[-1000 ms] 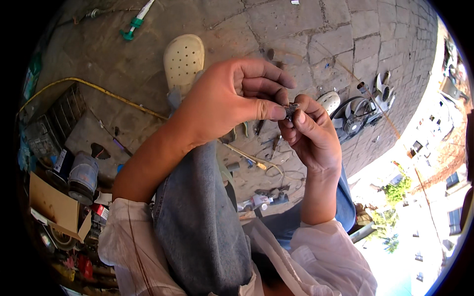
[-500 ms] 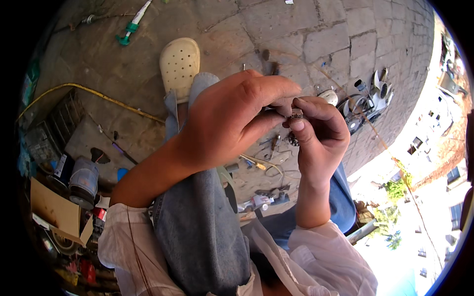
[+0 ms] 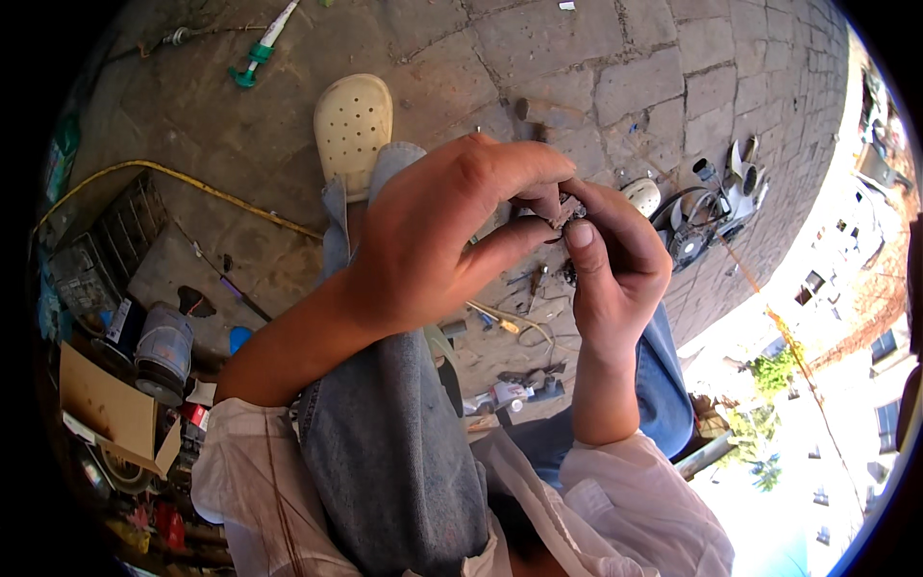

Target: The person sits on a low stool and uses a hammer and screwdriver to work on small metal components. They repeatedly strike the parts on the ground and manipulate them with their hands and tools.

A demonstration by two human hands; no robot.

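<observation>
Stone paving (image 3: 615,87) spreads under a seated person, sunlit and littered with tools. Above the raised denim knee (image 3: 385,413), the left hand (image 3: 433,250) and right hand (image 3: 615,260) meet, both pinching a small dark metal part (image 3: 567,210) between fingertips. Beyond the knee lies a cream perforated clog (image 3: 353,125); right of the knee, a tangle of dismantled parts (image 3: 711,207).
</observation>
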